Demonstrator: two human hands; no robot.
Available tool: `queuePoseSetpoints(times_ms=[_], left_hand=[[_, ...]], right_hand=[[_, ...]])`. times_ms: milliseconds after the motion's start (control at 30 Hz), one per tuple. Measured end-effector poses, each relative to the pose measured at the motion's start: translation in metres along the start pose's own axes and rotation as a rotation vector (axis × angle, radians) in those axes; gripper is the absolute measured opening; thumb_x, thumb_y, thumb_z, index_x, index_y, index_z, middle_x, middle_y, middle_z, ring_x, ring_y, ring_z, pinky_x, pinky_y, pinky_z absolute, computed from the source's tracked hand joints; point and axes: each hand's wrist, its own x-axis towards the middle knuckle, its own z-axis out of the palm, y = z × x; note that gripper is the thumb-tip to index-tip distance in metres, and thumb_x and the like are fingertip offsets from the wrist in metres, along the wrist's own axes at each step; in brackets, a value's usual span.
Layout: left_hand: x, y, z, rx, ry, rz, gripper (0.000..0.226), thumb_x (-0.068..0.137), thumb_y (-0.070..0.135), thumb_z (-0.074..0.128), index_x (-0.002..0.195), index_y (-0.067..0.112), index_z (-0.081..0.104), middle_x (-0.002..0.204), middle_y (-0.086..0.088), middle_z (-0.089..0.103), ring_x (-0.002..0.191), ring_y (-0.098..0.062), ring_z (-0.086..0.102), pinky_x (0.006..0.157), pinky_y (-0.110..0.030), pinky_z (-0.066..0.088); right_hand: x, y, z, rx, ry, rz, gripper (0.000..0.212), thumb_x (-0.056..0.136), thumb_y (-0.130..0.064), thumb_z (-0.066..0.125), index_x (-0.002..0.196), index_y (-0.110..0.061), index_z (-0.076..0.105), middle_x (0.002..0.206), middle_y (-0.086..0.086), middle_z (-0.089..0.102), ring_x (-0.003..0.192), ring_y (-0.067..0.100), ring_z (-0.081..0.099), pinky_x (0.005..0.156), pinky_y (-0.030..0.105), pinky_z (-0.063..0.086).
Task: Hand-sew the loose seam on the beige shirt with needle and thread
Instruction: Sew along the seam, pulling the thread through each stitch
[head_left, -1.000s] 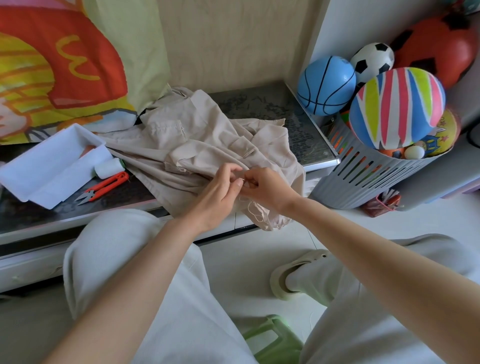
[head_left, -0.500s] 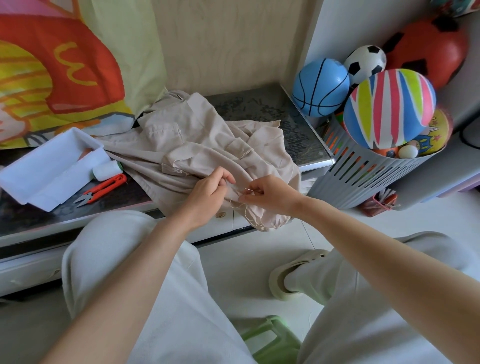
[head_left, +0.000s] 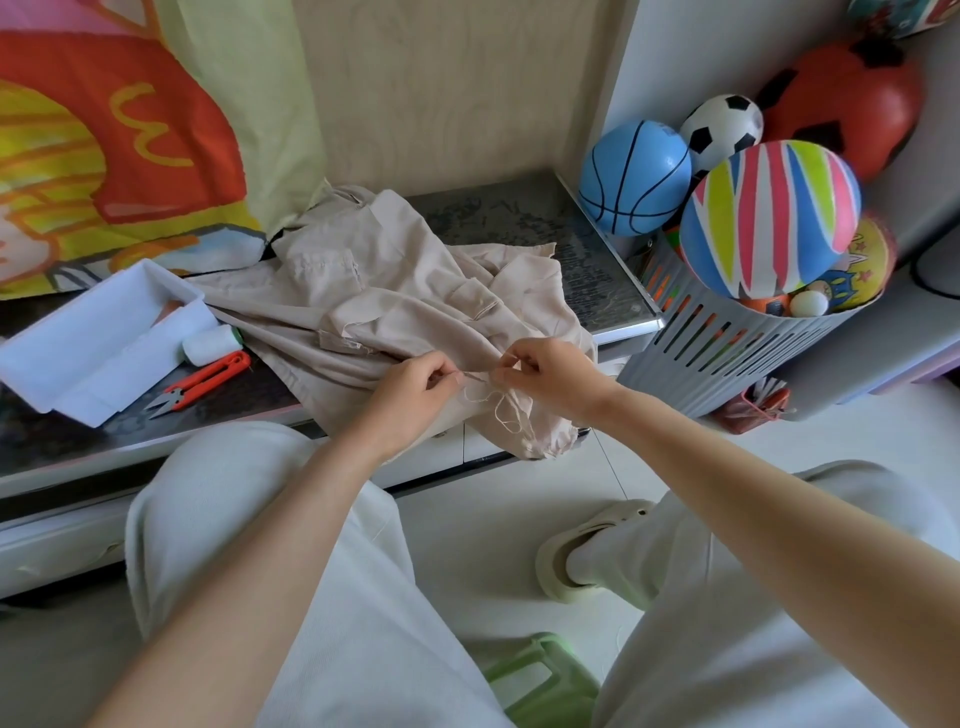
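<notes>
The beige shirt (head_left: 395, 306) lies crumpled on the dark table (head_left: 519, 218), with one part hanging over the front edge. My left hand (head_left: 410, 397) pinches the shirt's fabric at the seam near that edge. My right hand (head_left: 550, 379) pinches the thin needle (head_left: 475, 373), which lies almost level between the two hands. A loose loop of pale thread (head_left: 498, 410) dangles below the needle against the hanging fabric.
A white tray (head_left: 88, 343), a white thread spool (head_left: 208, 345) and orange thread snips (head_left: 200, 384) lie left of the shirt. A grey slatted basket (head_left: 727, 353) full of balls stands at the right. A green stool (head_left: 540, 680) is between my legs.
My hands have drawn slightly apart. The left hand's fingers have curled down onto the fabric, and the needle now shows between the hands with the thread loop hanging below.
</notes>
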Motion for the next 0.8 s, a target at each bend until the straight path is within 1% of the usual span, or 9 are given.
queuePoseSetpoints(times_ms=[133, 267, 367, 467, 533, 600, 700, 733, 800], left_hand=[[0.004, -0.001, -0.001, -0.039, 0.039, -0.014, 0.026, 0.094, 0.017, 0.055, 0.069, 0.014, 0.049, 0.057, 0.006, 0.038, 0.051, -0.006, 0.033, 0.052, -0.018, 0.030], [0.006, 0.001, 0.003, -0.100, 0.004, -0.029, 0.026, 0.094, 0.018, 0.054, 0.068, 0.016, 0.048, 0.061, 0.006, 0.040, 0.057, -0.007, 0.033, 0.053, -0.019, 0.028], [0.006, 0.003, 0.006, -0.203, -0.021, -0.051, 0.027, 0.094, 0.015, 0.053, 0.067, 0.016, 0.048, 0.060, 0.009, 0.040, 0.059, -0.005, 0.034, 0.054, -0.019, 0.029], [0.005, 0.002, 0.007, -0.222, -0.030, -0.057, 0.029, 0.093, 0.015, 0.052, 0.065, 0.018, 0.047, 0.053, 0.016, 0.039, 0.056, -0.001, 0.033, 0.053, -0.017, 0.030], [0.005, 0.002, 0.006, -0.201, -0.023, -0.052, 0.028, 0.093, 0.016, 0.053, 0.066, 0.018, 0.046, 0.053, 0.014, 0.038, 0.056, -0.002, 0.033, 0.054, -0.018, 0.030], [0.007, 0.001, 0.005, -0.184, -0.007, -0.044, 0.027, 0.093, 0.016, 0.053, 0.067, 0.017, 0.045, 0.056, 0.013, 0.037, 0.058, -0.004, 0.033, 0.058, -0.023, 0.029], [0.009, 0.001, 0.004, -0.201, 0.024, -0.051, 0.023, 0.093, 0.018, 0.051, 0.071, 0.014, 0.047, 0.063, 0.008, 0.038, 0.063, -0.008, 0.033, 0.059, -0.024, 0.028], [0.009, 0.001, 0.005, -0.211, 0.031, -0.053, 0.021, 0.093, 0.018, 0.051, 0.073, 0.012, 0.048, 0.065, 0.006, 0.039, 0.064, -0.008, 0.033, 0.059, -0.024, 0.028], [0.008, 0.002, 0.006, -0.224, 0.042, -0.057, 0.019, 0.093, 0.018, 0.051, 0.076, 0.011, 0.051, 0.067, 0.005, 0.041, 0.066, -0.008, 0.035, 0.060, -0.024, 0.029]], right_hand=[[-0.014, 0.000, 0.004, 0.194, 0.174, -0.007, 0.015, 0.093, -0.020, 0.056, 0.096, -0.006, 0.061, 0.052, -0.010, 0.035, 0.041, 0.002, 0.037, 0.044, 0.012, 0.030], [-0.032, -0.001, 0.016, 0.298, 0.223, -0.053, 0.011, 0.087, -0.021, 0.065, 0.088, -0.010, 0.062, 0.041, -0.012, 0.030, 0.041, 0.006, 0.031, 0.048, 0.015, 0.025], [-0.029, -0.004, 0.032, 0.226, 0.221, -0.043, 0.016, 0.086, -0.028, 0.066, 0.086, -0.012, 0.063, 0.041, -0.010, 0.032, 0.044, 0.008, 0.032, 0.052, 0.022, 0.028], [-0.026, -0.006, 0.039, 0.149, 0.186, -0.035, 0.014, 0.086, -0.025, 0.065, 0.074, -0.020, 0.059, 0.041, -0.010, 0.041, 0.046, 0.007, 0.039, 0.050, 0.020, 0.028], [-0.029, -0.005, 0.042, 0.133, 0.171, -0.036, 0.033, 0.087, -0.021, 0.062, 0.059, -0.025, 0.045, 0.042, -0.007, 0.039, 0.048, 0.010, 0.036, 0.051, 0.024, 0.028], [-0.036, -0.002, 0.047, 0.055, 0.145, -0.020, 0.041, 0.089, -0.023, 0.059, 0.056, -0.022, 0.036, 0.048, -0.006, 0.033, 0.051, 0.012, 0.033, 0.053, 0.029, 0.028], [-0.049, 0.015, 0.058, -0.059, 0.001, 0.023, 0.019, 0.090, -0.026, 0.057, 0.072, -0.019, 0.057, 0.053, -0.009, 0.041, 0.056, 0.011, 0.041, 0.059, 0.030, 0.036], [-0.054, 0.022, 0.060, -0.079, -0.052, 0.036, 0.013, 0.089, -0.026, 0.058, 0.079, -0.021, 0.062, 0.056, -0.012, 0.043, 0.057, 0.009, 0.043, 0.059, 0.028, 0.037], [-0.061, 0.032, 0.064, -0.112, -0.120, 0.069, 0.011, 0.090, -0.027, 0.058, 0.091, -0.019, 0.066, 0.058, -0.014, 0.043, 0.055, 0.003, 0.041, 0.053, 0.019, 0.032]])
